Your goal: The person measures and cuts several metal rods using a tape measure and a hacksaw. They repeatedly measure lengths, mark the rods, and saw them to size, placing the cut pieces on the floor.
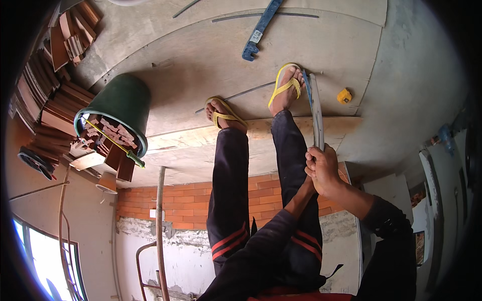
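Note:
Both my hands are closed together round the near end of what looks like a hacksaw point(318, 120), with a long grey frame and a narrow blue blade. My right hand point(325, 169) shows a curled grip. Most of my left hand point(310, 181) is hidden behind it, its wrist crossing under from the left. The saw's far end points beside my right foot in a yellow flip-flop point(285, 88). A thin grey metal strip point(241, 94) lies on the board, running between my feet. To the right of the saw sits a yellow tape measure point(344, 96).
A blue notched metal bar point(258, 35) and another thin strip point(226, 19) lie ahead on the board. At left, a tipped green bucket point(123, 100) holds broken tile pieces and a green-handled yellow rod point(134, 158). Stacked brown tiles point(40, 85) stand beyond it. A wooden plank point(196, 138) crosses behind my feet.

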### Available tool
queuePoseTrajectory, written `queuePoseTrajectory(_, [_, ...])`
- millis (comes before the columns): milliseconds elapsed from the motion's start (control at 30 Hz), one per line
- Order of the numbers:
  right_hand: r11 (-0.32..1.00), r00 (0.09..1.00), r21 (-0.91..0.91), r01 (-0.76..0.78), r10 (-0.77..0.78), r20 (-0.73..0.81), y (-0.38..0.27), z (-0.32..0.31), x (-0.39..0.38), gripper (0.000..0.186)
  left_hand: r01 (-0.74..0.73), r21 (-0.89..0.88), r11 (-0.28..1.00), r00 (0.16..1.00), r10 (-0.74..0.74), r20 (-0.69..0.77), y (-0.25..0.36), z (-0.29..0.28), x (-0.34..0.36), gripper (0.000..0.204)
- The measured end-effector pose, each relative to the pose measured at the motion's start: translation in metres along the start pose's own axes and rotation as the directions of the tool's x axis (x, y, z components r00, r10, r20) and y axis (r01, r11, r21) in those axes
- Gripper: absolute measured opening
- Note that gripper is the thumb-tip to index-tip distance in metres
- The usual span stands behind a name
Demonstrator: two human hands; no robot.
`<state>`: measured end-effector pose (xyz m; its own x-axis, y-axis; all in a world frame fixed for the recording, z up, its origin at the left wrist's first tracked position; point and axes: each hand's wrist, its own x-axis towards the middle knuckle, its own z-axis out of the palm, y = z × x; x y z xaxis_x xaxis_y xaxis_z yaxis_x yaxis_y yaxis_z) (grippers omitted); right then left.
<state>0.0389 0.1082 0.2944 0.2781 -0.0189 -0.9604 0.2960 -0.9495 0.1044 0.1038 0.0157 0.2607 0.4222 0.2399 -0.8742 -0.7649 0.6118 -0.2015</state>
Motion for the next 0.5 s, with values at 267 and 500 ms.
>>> queuePoseTrajectory(267, [0.957, 0.998, 0.287, 0.047, -0.054, 0.018, 0.021, 0.015, 0.014, 0.010, -0.021, 0.022, 1.000, 0.998, 0.022, -0.051, -0.001, 0.000, -0.007, 0.037])
queuePoseTrajectory(500, [0.974, 0.995, 0.204, 0.096, -0.098, 0.000, 0.047, -0.009, 0.031, 0.017, -0.038, 0.060, 0.997, 0.995, 0.043, -0.090, -0.003, 0.000, -0.011, 0.038])
